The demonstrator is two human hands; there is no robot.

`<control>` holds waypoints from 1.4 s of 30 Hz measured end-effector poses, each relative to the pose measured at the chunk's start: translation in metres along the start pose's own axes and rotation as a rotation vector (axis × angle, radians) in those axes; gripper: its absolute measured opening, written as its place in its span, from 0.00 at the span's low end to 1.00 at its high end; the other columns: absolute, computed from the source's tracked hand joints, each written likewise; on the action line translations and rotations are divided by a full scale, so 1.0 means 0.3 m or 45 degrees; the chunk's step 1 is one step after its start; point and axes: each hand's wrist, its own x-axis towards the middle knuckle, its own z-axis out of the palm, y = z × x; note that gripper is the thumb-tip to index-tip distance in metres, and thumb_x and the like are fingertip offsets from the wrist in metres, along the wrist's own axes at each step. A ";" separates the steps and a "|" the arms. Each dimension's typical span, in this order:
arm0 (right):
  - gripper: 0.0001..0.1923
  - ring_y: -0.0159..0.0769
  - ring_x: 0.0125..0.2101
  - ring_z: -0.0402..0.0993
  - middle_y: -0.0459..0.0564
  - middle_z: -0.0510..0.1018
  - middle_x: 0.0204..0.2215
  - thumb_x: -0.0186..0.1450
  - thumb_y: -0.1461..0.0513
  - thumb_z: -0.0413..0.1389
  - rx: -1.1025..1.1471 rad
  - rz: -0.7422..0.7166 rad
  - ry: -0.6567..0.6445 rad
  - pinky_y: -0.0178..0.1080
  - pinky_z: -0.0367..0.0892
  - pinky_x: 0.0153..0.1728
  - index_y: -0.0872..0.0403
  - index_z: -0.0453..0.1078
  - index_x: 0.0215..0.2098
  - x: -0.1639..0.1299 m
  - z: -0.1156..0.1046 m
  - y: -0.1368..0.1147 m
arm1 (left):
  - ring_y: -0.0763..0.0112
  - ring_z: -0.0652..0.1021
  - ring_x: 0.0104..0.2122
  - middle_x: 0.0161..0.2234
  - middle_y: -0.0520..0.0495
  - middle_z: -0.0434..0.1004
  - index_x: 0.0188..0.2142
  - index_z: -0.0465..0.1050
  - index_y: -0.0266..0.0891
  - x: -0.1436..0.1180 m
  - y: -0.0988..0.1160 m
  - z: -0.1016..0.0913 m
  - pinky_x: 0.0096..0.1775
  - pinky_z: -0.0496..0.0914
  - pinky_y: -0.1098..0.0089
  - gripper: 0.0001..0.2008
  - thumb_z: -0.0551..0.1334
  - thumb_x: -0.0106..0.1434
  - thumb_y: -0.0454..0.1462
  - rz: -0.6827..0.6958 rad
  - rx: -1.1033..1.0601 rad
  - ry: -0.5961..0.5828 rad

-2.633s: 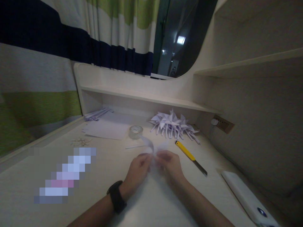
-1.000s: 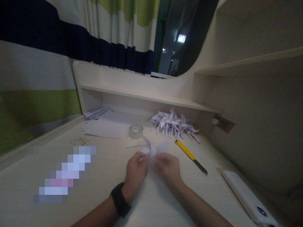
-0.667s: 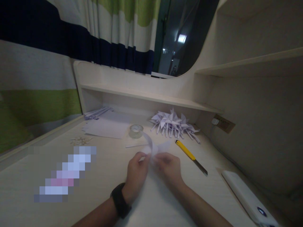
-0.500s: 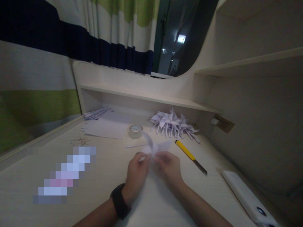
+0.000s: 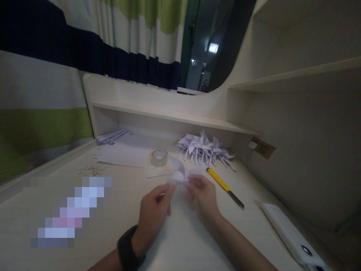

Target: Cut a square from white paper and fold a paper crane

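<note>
A white paper pinwheel point(image 5: 178, 174), its strips curled inward, is between my two hands above the desk. My left hand point(image 5: 156, 203), with a dark band at the wrist, pinches the pinwheel's near left edge between thumb and fingers. On the other side, my right hand point(image 5: 203, 194) has its fingertips closed on the paper near the middle; they are slightly blurred. Just beyond lies a thin white paper stick point(image 5: 159, 175). A roll of clear tape point(image 5: 159, 158) sits behind it.
Finished paper pinwheels point(image 5: 201, 146) are piled at the back right. A yellow utility knife point(image 5: 222, 184) lies with its blade out, right of my hands. Paper sheets point(image 5: 121, 150), rolled sticks point(image 5: 113, 136) and small pale pieces point(image 5: 91, 170) are at left. A white device point(image 5: 290, 233) lies at right.
My left hand has moved left and slightly away from my right hand, drawing at the paper edge. The whole view has shifted a little.
</note>
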 end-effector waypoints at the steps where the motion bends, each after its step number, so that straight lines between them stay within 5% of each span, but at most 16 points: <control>1: 0.15 0.27 0.14 0.67 0.45 0.77 0.22 0.48 0.58 0.66 0.002 0.008 -0.003 0.28 0.58 0.11 0.55 0.73 0.32 0.004 -0.003 -0.004 | 0.73 0.67 0.14 0.13 0.54 0.67 0.29 0.77 0.38 0.006 0.018 -0.020 0.18 0.61 0.74 0.14 0.60 0.57 0.46 0.056 0.026 0.083; 4: 0.13 0.27 0.12 0.66 0.43 0.74 0.17 0.48 0.59 0.66 0.006 0.035 -0.064 0.28 0.57 0.11 0.56 0.73 0.29 0.007 -0.005 -0.010 | 0.67 0.75 0.26 0.25 0.48 0.77 0.26 0.75 0.38 0.064 0.067 -0.073 0.27 0.67 0.72 0.13 0.61 0.55 0.46 0.176 0.037 0.148; 6: 0.11 0.27 0.12 0.65 0.42 0.72 0.14 0.48 0.60 0.66 -0.001 0.038 -0.110 0.28 0.57 0.12 0.56 0.73 0.28 0.005 -0.003 -0.007 | 0.63 0.76 0.33 0.32 0.44 0.78 0.31 0.77 0.37 0.115 0.081 -0.088 0.30 0.68 0.71 0.16 0.63 0.53 0.48 0.130 -0.021 -0.122; 9: 0.08 0.27 0.11 0.64 0.42 0.71 0.12 0.48 0.62 0.65 -0.020 0.026 -0.121 0.28 0.57 0.12 0.57 0.74 0.26 0.001 0.001 0.003 | 0.63 0.76 0.30 0.30 0.44 0.78 0.31 0.76 0.36 0.170 0.065 -0.079 0.29 0.68 0.70 0.18 0.63 0.53 0.50 -0.047 -0.145 -0.513; 14: 0.06 0.25 0.11 0.62 0.41 0.70 0.12 0.50 0.62 0.63 -0.074 0.018 -0.086 0.28 0.56 0.12 0.57 0.74 0.25 0.010 -0.007 0.014 | 0.63 0.77 0.30 0.30 0.42 0.79 0.33 0.76 0.34 0.188 -0.010 -0.038 0.31 0.68 0.69 0.16 0.67 0.52 0.45 -0.125 -0.340 -0.791; 21: 0.10 0.26 0.11 0.63 0.42 0.71 0.12 0.49 0.61 0.65 -0.153 0.039 -0.191 0.29 0.54 0.12 0.56 0.77 0.29 0.024 -0.020 0.028 | 0.60 0.78 0.35 0.32 0.43 0.79 0.37 0.73 0.33 0.195 -0.080 -0.035 0.39 0.69 0.64 0.15 0.68 0.52 0.39 -0.178 -0.489 -0.766; 32: 0.11 0.26 0.10 0.62 0.43 0.71 0.12 0.46 0.60 0.67 -0.224 0.093 -0.221 0.28 0.55 0.10 0.57 0.76 0.25 0.027 -0.018 0.045 | 0.62 0.79 0.33 0.32 0.45 0.80 0.35 0.71 0.35 0.158 -0.054 -0.028 0.36 0.71 0.66 0.11 0.66 0.52 0.36 0.021 -0.306 -0.629; 42: 0.10 0.25 0.09 0.61 0.40 0.70 0.12 0.46 0.62 0.67 -0.131 0.077 -0.259 0.27 0.53 0.09 0.57 0.71 0.23 0.031 -0.025 0.039 | 0.64 0.79 0.33 0.33 0.46 0.79 0.36 0.72 0.36 0.151 -0.052 -0.024 0.37 0.70 0.67 0.10 0.65 0.53 0.35 0.100 -0.331 -0.657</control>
